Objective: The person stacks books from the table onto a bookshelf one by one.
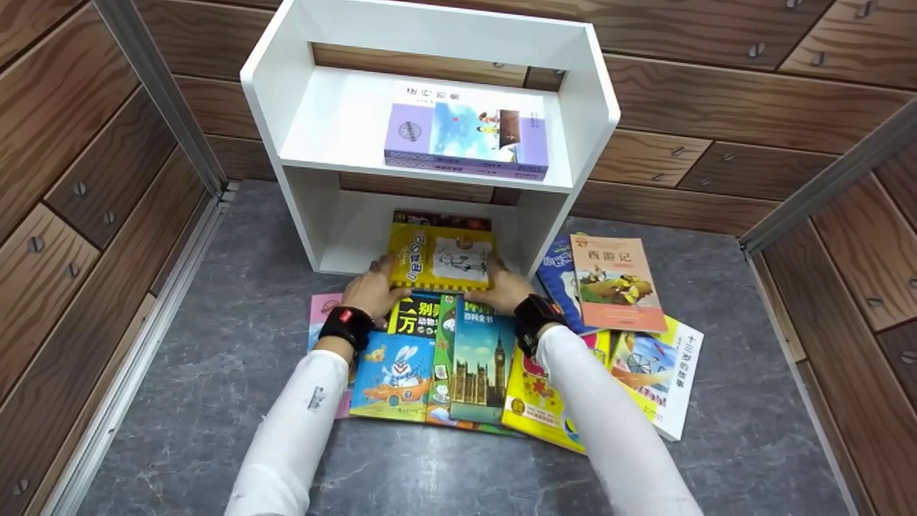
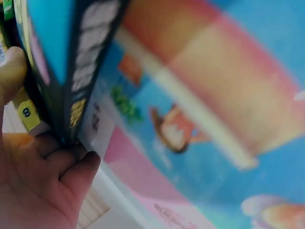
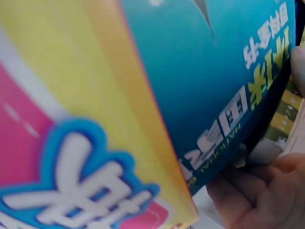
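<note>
Two white sleeves, the left (image 1: 290,430) and the right (image 1: 620,423), reach up from the bottom edge of the frame. Between them, on the grey floor (image 1: 179,430), overlap a rabbit-cover book (image 1: 397,376), a clock-tower book (image 1: 476,358) and a book with a red puzzle piece (image 1: 537,387); right of centre lie a white-edged book (image 1: 684,376) and a salmon book (image 1: 620,276). Above the black wristbands (image 1: 347,326), the left hand (image 1: 372,290) and right hand (image 1: 503,290) grip opposite sides of a yellow book (image 1: 440,254), thumbs toward its near edge. That book is mid-frame at the mouth of the white shelf's (image 1: 290,86) lower compartment; whether it touches the board cannot be told. A dark strip shows behind it. Purple books (image 1: 458,143) lie stacked on the upper shelf, right of its middle. Wood-patterned walls (image 1: 716,93) fill the top.
</note>
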`<state>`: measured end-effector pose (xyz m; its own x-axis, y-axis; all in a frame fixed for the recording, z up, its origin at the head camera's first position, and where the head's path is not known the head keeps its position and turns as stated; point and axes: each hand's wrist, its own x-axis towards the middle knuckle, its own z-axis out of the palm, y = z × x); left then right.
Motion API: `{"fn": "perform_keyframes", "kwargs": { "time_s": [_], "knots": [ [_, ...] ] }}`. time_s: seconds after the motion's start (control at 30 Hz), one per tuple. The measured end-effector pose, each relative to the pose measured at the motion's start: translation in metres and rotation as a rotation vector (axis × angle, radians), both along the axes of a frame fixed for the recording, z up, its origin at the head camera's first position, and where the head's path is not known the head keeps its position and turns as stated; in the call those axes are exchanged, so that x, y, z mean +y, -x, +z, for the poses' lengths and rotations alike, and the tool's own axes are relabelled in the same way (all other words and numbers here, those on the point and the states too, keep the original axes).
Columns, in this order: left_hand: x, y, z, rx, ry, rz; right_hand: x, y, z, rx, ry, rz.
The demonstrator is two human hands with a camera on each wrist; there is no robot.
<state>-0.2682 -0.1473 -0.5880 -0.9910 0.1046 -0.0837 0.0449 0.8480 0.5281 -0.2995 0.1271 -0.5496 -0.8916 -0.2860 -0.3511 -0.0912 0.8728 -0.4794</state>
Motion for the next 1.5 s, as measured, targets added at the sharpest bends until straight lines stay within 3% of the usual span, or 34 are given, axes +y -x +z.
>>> {"fn": "perform_keyframes", "kwargs": {
  "time_s": [0.13,0.4,0.6,0.87,0.97,1.2,1.5],
  "knots": [
    [-0.002,0.002,0.002,-0.016,0.024,0.042,-0.003,0.002,0.001,0.023,-0.051,0.009],
    [0.007,0.007,0.008,-0.029,0.072,0.062,0.001,0.005,0.001,0.087,-0.090,0.004],
    [0.009,0.011,0.012,-0.002,0.102,0.094,0.006,0.010,-0.002,0.149,-0.110,0.034],
    [0.013,0.014,0.012,0.011,0.170,0.153,0.007,0.011,-0.001,0.188,-0.112,-0.014],
    [0.014,0.015,0.011,0.016,0.164,0.177,0.009,0.011,-0.002,0.207,-0.077,-0.038],
    [0.012,0.017,0.009,0.029,0.134,0.184,0.009,0.010,-0.007,0.347,-0.062,-0.065],
    [0.010,0.018,0.007,0.080,0.125,0.217,0.007,0.017,-0.013,0.342,-0.059,-0.109]
  ]
}}
